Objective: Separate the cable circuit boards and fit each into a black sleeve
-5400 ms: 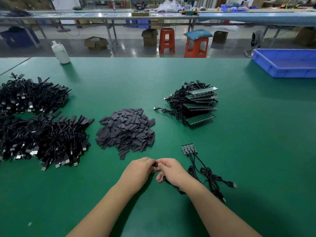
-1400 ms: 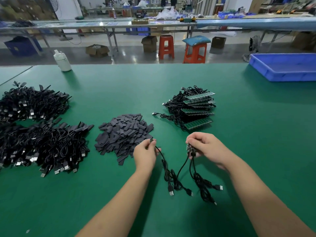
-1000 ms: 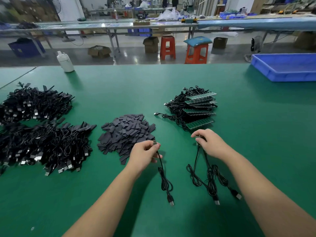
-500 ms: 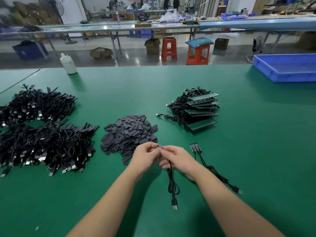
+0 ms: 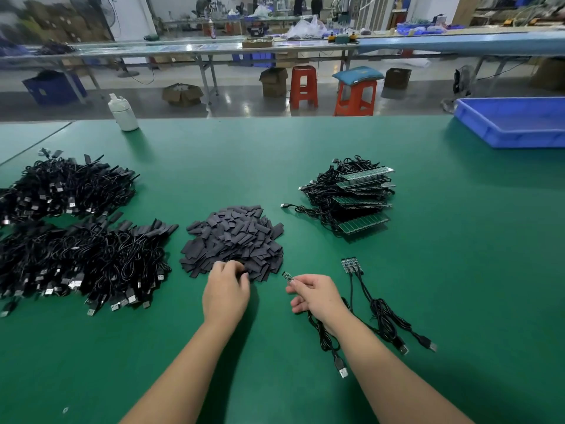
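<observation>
Your left hand (image 5: pixel 225 290) sits at the near edge of the pile of black sleeves (image 5: pixel 234 240), fingertips curled into it; whether they already pinch a sleeve you cannot tell from here. Take only one: slide a single sleeve off the edge toward you instead of digging in, and turn its open end to face your right. Just right of that hand, your right hand (image 5: pixel 315 296) pinches a small circuit board (image 5: pixel 287 276) between thumb and forefinger, board end pointing at the pile, its cable (image 5: pixel 325 338) trailing back under your wrist. Hold the board by its edges, level, and feed it in straight. Further right of that hand, the still-joined boards (image 5: pixel 351 264) wait on the green table (image 5: pixel 458 270).
</observation>
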Demonstrator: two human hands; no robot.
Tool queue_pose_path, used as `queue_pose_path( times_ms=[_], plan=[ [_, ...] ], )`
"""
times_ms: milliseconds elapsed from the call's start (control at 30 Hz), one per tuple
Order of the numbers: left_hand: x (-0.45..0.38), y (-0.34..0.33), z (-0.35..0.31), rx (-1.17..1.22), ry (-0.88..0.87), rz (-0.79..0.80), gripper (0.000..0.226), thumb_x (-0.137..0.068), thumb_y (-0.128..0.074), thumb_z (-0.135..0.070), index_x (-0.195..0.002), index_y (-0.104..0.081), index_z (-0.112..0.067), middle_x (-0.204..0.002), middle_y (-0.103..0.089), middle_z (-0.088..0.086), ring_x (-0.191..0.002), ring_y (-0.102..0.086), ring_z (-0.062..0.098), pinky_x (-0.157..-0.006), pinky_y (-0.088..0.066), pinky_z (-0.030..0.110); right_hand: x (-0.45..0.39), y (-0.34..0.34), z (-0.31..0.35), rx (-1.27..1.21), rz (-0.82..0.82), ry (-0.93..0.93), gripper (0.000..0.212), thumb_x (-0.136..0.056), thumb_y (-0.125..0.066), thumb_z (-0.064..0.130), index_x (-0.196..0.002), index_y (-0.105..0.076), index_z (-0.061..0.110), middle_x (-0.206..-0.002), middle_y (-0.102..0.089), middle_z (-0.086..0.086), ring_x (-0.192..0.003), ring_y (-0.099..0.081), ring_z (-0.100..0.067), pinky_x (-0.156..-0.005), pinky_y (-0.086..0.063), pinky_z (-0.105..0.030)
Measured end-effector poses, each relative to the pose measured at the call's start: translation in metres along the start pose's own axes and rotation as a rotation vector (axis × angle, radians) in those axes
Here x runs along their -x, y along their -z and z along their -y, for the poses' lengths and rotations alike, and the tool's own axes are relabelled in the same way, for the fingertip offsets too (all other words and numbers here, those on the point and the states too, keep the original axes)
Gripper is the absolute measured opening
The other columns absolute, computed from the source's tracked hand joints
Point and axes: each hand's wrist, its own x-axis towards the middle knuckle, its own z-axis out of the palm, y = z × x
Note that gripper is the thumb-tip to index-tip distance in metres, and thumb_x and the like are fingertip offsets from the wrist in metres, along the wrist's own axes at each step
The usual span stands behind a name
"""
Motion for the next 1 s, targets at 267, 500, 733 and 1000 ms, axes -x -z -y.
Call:
queue_pose_path(
  times_ms=[267, 500, 733, 1000],
  plan=[
    [-0.012, 0.0, 0.03, -0.098, 0.138, 0.097, 0.03, -0.092, -0.064, -0.036, -0.111, -0.056, -0.014, -0.109, -0.049, 0.006, -0.086, -0.053, 0.024, -0.076, -0.047, 0.036, -0.005, 0.007, -0.009, 0.059, 0.035, 0.023, 0.026, -0.102, -0.049, 0.008, -0.127, -0.058, 0.006, -0.096, -0.07, -0.012, -0.059, -0.067, -0.016, -0.064, -0.059, -0.027],
    [-0.022, 0.005, 0.036, 0.032, 0.177, 0.131, 0.027, -0.085, -0.075, -0.03, -0.103, -0.057, -0.018, -0.091, -0.06, -0.001, -0.081, -0.057, 0.017, -0.071, -0.046, 0.033, -0.005, 0.0, -0.02, 0.254, 0.015, 0.082, 0.026, -0.102, -0.048, 0.011, -0.124, -0.062, 0.012, -0.089, -0.07, -0.002, -0.059, -0.063, -0.01, -0.077, -0.061, -0.038],
    [-0.023, 0.011, 0.039, 0.115, 0.218, 0.172, 0.021, -0.081, -0.079, -0.026, -0.087, -0.059, -0.021, -0.081, -0.063, -0.003, -0.076, -0.059, 0.014, -0.064, -0.047, 0.031, -0.002, -0.001, -0.017, 0.315, 0.021, 0.088, 0.028, -0.103, -0.046, 0.012, -0.126, -0.062, 0.013, -0.088, -0.068, 0.001, -0.057, -0.061, -0.008, -0.066, -0.057, -0.025],
    [-0.02, 0.013, 0.035, 0.07, 0.195, 0.164, 0.018, -0.083, -0.076, -0.025, -0.081, -0.059, -0.022, -0.084, -0.064, -0.002, -0.078, -0.058, 0.016, -0.07, -0.051, 0.034, 0.0, 0.0, -0.015, 0.334, 0.03, 0.091, 0.028, -0.103, -0.046, 0.01, -0.126, -0.063, 0.012, -0.087, -0.067, 0.001, -0.057, -0.06, -0.009, -0.065, -0.056, -0.022]
  ],
)
